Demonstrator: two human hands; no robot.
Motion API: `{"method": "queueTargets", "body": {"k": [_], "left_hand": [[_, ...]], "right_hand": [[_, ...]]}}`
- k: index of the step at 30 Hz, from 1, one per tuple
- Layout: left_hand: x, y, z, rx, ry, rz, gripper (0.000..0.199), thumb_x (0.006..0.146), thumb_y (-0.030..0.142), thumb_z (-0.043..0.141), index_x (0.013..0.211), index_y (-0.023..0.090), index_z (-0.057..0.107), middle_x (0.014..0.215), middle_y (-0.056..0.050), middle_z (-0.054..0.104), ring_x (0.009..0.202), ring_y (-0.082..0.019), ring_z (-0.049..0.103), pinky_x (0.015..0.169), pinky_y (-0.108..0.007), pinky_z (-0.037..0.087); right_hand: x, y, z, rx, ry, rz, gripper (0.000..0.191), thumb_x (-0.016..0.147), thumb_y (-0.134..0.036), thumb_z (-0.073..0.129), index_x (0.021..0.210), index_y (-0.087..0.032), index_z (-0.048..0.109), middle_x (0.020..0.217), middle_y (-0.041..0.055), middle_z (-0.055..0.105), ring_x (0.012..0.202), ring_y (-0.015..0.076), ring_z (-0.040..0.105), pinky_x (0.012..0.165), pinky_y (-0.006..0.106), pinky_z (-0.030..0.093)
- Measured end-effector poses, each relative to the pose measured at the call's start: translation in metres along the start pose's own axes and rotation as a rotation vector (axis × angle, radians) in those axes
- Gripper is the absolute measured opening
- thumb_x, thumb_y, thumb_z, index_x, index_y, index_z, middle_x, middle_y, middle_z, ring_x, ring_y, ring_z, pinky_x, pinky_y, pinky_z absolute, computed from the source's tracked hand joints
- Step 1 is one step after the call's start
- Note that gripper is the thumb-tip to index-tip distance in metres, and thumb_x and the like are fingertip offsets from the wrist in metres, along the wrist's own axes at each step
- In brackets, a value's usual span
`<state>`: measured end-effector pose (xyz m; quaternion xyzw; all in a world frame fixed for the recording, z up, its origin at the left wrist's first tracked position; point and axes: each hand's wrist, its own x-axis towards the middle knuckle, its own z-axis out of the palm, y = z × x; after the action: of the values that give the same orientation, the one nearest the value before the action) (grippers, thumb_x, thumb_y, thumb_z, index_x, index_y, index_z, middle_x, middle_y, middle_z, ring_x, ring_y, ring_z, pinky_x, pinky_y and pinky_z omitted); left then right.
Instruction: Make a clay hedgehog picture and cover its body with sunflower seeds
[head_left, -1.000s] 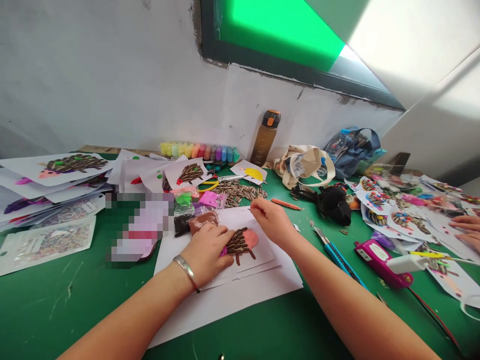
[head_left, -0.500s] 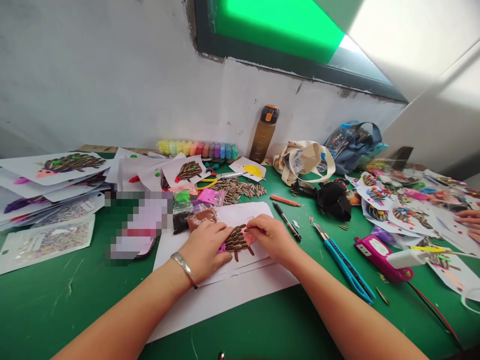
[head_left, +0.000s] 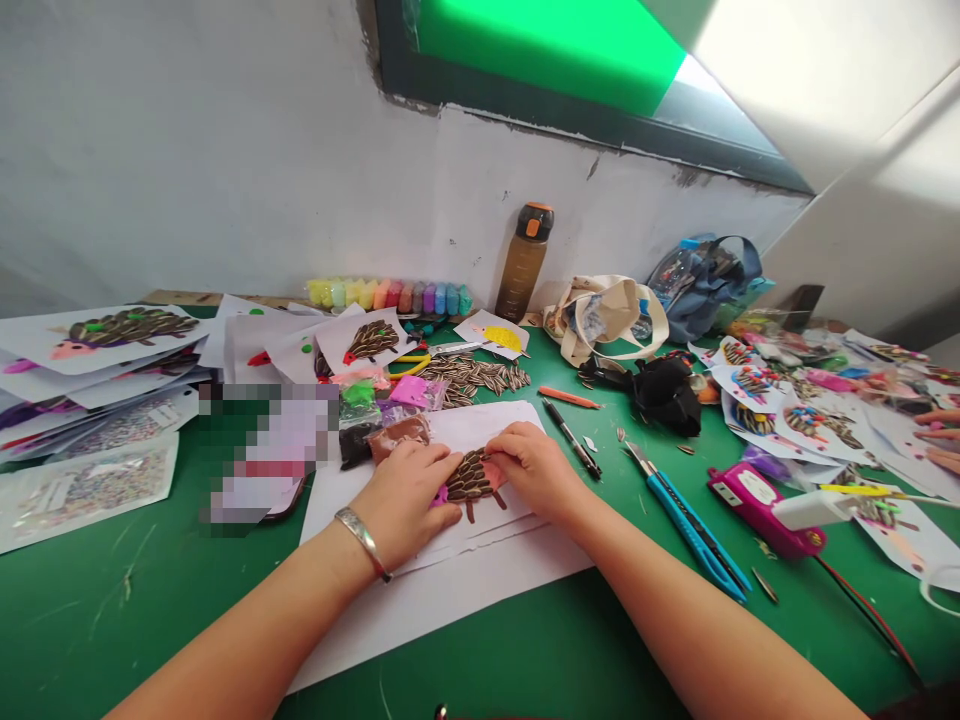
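Observation:
In the middle of the table lies a hedgehog picture [head_left: 469, 478] made of sunflower seeds, with a pink clay face and brown legs, on white paper [head_left: 450, 600]. My left hand [head_left: 416, 490], a silver bangle on its wrist, rests on the sheet at the hedgehog's left end, fingers stretched out. At the pink face is my right hand [head_left: 532, 465], thumb and fingertips pinched together; whatever they may hold is hidden. Just behind my left hand sit bags of brown clay [head_left: 401, 436] and black clay [head_left: 355, 446].
Behind the paper lies a pile of sunflower seeds [head_left: 480, 378]. To the right are a pen [head_left: 570, 438], a blue cutter knife [head_left: 694, 525] and a pink glue gun [head_left: 765, 510]. Finished pictures [head_left: 127, 330] are stacked left. Another person's hand [head_left: 945, 435] shows at the right edge.
The whole view has shifted slightly. My right hand stays at the hedgehog's face, its fingers turned a little more inward. My left hand keeps its place on the paper.

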<state>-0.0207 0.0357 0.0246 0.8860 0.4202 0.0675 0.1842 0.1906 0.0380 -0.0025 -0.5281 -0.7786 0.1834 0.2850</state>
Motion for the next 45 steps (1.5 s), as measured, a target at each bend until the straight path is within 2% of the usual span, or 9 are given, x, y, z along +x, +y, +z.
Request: {"method": "queueTargets", "body": {"k": [10,17,27,38,45], "left_hand": [[0.001,0.001,0.000,0.008,-0.014,-0.007,0.047,0.079,0.033,0.064,0.124,0.019,0.056,0.121,-0.009,0.059,0.107,-0.029,0.051,0.096,-0.044,0.039],[0.000,0.003,-0.003,0.010,-0.009,-0.031,0.049,0.077,0.032,0.064,0.123,0.020,0.057,0.123,-0.009,0.059,0.106,-0.030,0.052,0.095,-0.045,0.040],[0.000,0.003,-0.003,0.013,-0.033,-0.046,0.052,0.078,0.031,0.065,0.127,0.018,0.056,0.127,-0.010,0.058,0.110,-0.030,0.050,0.100,-0.044,0.039],[0.001,0.003,-0.003,0.009,-0.036,-0.034,0.051,0.079,0.031,0.064,0.127,0.018,0.055,0.125,-0.009,0.058,0.109,-0.030,0.050,0.099,-0.044,0.039],[-0.001,0.003,-0.003,0.001,-0.038,-0.041,0.051,0.080,0.031,0.064,0.128,0.017,0.055,0.127,-0.009,0.057,0.109,-0.030,0.049,0.099,-0.044,0.038]], "right_hand": [[0.002,0.003,0.008,0.008,0.021,-0.030,0.020,0.080,-0.004,0.061,0.082,-0.020,0.072,0.082,0.0038,0.064,0.084,0.0175,0.056,0.078,0.029,0.044],[-0.003,0.005,-0.001,0.028,0.026,0.020,0.019,0.083,-0.007,0.058,0.085,-0.022,0.071,0.080,0.0026,0.065,0.082,0.0170,0.056,0.075,0.029,0.043],[-0.001,0.002,-0.001,-0.123,0.008,0.025,0.019,0.083,-0.010,0.060,0.068,-0.019,0.066,0.067,0.0009,0.056,0.073,0.0154,0.051,0.067,0.027,0.036],[-0.001,0.004,0.004,-0.143,0.001,0.008,0.019,0.083,-0.011,0.059,0.067,-0.018,0.066,0.068,0.0012,0.057,0.073,0.0151,0.051,0.068,0.026,0.036],[0.008,0.009,-0.013,-0.155,0.011,0.120,0.019,0.082,-0.012,0.054,0.075,-0.020,0.069,0.077,0.0007,0.065,0.077,0.0144,0.056,0.069,0.024,0.039]]}}
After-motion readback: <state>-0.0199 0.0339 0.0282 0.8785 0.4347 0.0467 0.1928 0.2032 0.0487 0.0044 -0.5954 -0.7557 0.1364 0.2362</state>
